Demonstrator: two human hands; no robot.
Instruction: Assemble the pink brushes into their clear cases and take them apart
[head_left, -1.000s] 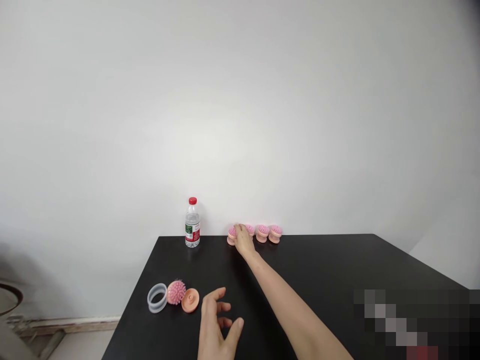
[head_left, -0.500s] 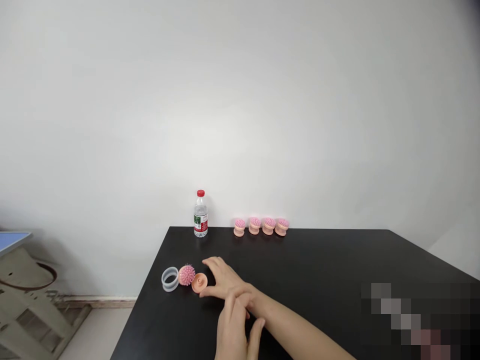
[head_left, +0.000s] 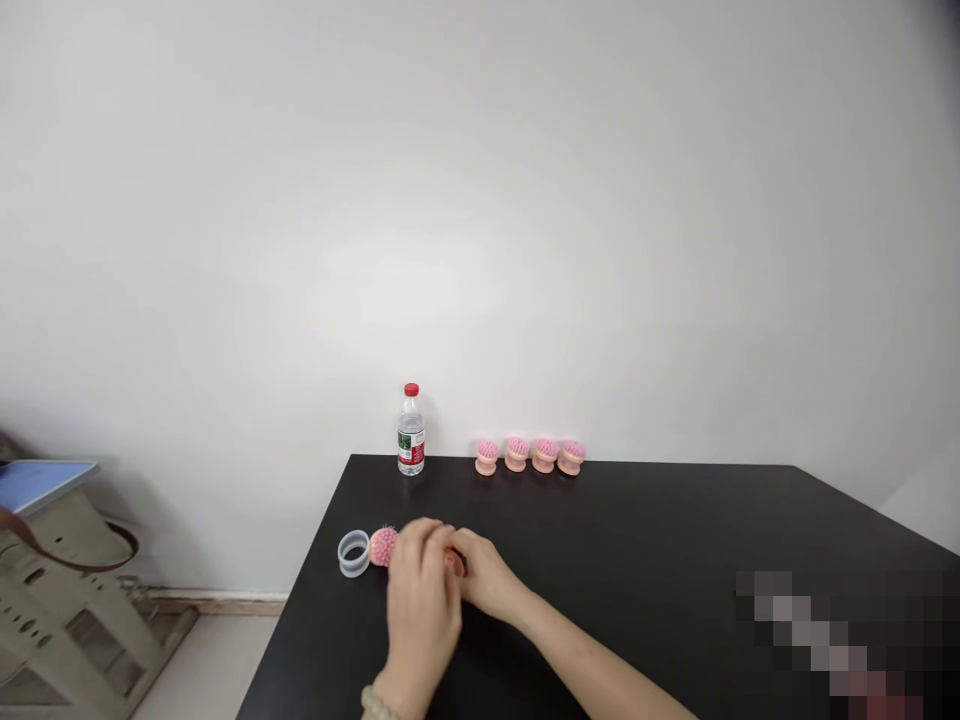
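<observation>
My left hand [head_left: 422, 590], with a beaded bracelet at the wrist, curls over a peach round part [head_left: 454, 562]. From the right, my right hand [head_left: 487, 578] has its fingers closed around that same part, which is mostly hidden between the two hands. Just left of my left hand lies a pink bristle head [head_left: 382, 547] on its side, partly covered by the fingers. It touches a translucent grooved ring [head_left: 353, 553] on the black table [head_left: 637, 560].
At the table's back edge stands a water bottle [head_left: 411, 430] with a red cap. Several pink bristle brushes [head_left: 544, 455] are lined up to its right by the wall. A blue-topped desk [head_left: 45, 484] stands at the far left.
My left hand has moved up and left to meet my right hand. The peach part, earlier lying beside the bristle head, is now between both hands. The view has shifted slightly.
</observation>
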